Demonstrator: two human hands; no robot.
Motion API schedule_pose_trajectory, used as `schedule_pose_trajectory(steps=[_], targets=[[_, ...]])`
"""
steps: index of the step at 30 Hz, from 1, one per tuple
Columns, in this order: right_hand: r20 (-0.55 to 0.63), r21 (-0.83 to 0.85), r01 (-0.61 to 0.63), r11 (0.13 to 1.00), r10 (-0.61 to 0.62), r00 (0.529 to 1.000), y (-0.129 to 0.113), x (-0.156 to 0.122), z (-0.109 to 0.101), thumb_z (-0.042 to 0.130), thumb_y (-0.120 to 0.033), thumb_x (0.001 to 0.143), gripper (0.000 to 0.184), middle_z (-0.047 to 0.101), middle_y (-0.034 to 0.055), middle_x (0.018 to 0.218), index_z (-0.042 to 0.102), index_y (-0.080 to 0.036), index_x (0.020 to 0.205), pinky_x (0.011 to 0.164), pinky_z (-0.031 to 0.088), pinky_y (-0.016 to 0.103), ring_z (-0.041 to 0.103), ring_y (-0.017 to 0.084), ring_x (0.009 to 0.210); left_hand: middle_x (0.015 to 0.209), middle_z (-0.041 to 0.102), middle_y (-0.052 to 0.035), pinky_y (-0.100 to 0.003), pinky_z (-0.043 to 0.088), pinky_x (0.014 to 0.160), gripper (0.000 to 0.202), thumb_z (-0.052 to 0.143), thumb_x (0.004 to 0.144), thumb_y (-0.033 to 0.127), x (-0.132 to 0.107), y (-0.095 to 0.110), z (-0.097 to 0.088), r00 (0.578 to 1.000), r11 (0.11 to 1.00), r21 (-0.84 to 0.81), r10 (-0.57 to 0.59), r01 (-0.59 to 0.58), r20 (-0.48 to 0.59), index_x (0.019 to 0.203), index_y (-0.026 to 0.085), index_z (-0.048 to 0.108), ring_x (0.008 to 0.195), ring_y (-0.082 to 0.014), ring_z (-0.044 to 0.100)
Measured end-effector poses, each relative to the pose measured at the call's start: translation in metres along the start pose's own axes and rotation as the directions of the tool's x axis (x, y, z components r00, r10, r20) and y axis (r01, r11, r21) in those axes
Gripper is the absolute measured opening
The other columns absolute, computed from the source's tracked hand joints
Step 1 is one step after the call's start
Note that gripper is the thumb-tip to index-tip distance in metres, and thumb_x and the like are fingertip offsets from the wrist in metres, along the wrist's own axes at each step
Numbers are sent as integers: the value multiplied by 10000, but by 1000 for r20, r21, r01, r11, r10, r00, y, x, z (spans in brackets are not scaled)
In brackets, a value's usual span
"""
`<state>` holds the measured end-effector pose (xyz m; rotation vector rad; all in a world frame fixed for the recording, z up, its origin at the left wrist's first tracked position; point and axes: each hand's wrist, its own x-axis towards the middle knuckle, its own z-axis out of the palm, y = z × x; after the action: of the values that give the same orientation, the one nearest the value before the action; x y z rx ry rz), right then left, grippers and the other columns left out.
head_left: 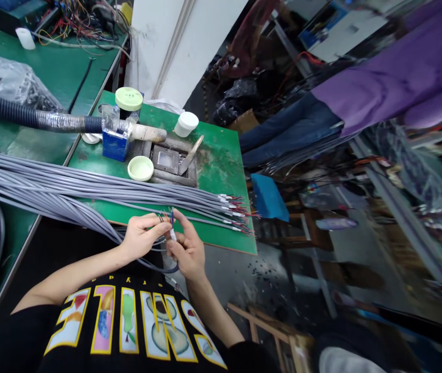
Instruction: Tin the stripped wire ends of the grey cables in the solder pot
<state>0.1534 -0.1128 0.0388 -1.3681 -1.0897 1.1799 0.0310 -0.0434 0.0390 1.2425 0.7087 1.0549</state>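
Close to my chest, my right hand (187, 247) grips the end of a grey cable (173, 234) whose stripped end has a white band and thin coloured wires fanning upward. My left hand (143, 234) pinches at those thin wires from the other side, its thumb and forefinger pressed together. Just beyond my hands a thick bundle of grey cables (128, 189) lies across the green board, their stripped ends (238, 210) showing white bands and dark and red wires toward the right. A few cables loop down below my hands.
On the green board (221, 150) stand a solder-pot-like metal block (166, 159) with a flat scraper (191, 156), a small light dish (141, 168), a white tub (186, 124), a lidded jar (129, 99) and a hose (65, 122). A person in purple (392, 77) is at right.
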Motion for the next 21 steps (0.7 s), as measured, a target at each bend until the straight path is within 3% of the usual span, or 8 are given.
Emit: schedule_pose_trajectory(steps=[14,18,21], targets=[[-36,-29,-25,999,24,999,0,-2,2,583,-431,814,663,460,-77,508,382,-217,1409,392,325,228,367,98,396,503,618,-21,-229,456,529,483,631,752,558,7,-5,0,997,996,38,-80,80,8,493,150,624,502,-115,538],[-137,-60,-53,997,44,990,11,-21,-6,593,-405,813,597,443,-84,486,466,-197,1357,395,353,219,388,93,394,510,643,-27,-229,456,521,469,630,751,556,8,-15,5,982,986,39,-168,165,83,517,149,644,488,-118,551],[-288,-71,-143,987,117,950,37,-46,-27,602,-443,801,564,512,-67,513,521,-180,1294,391,377,228,423,98,385,540,668,-29,-254,483,578,422,615,785,512,17,-15,-5,989,984,131,-133,124,62,557,161,669,531,-142,593]])
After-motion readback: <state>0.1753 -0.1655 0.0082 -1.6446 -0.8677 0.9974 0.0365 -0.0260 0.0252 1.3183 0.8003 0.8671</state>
